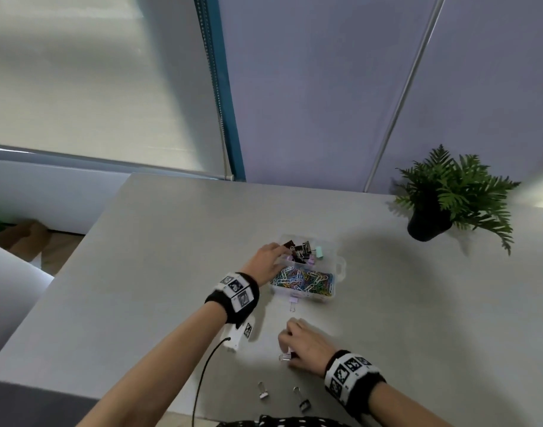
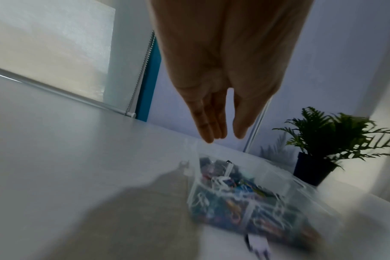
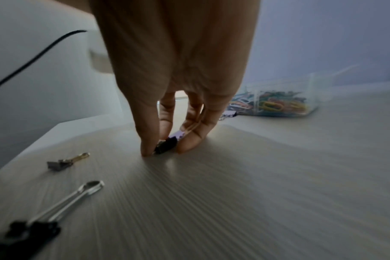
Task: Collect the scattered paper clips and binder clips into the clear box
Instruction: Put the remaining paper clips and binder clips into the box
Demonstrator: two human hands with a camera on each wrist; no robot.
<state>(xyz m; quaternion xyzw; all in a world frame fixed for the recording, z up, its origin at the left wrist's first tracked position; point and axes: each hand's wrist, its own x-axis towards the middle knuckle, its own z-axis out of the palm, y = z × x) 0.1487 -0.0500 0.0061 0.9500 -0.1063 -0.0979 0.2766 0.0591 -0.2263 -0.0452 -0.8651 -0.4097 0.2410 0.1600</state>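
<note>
The clear box point(image 1: 341, 268) stands mid-table, with binder clips in its far compartment and coloured paper clips point(image 1: 304, 280) in the near one. My left hand point(image 1: 283, 248) hovers over the box's far left corner. Its fingers point(image 2: 208, 130) hang straight and hold nothing. My right hand point(image 1: 284, 349) is down on the table nearer me, and its thumb and fingers pinch a small dark binder clip point(image 3: 167, 143). Loose binder clips lie on the table: a lilac one point(image 1: 293, 302) against the box front, a silver one point(image 1: 263, 391) and a black one point(image 1: 303, 401) near the front edge.
A potted fern point(image 1: 433, 211) stands at the back right of the grey table point(image 1: 156, 272). A small white device point(image 1: 239, 334) with a black cable lies under my left wrist. The table's left edge drops off to the floor.
</note>
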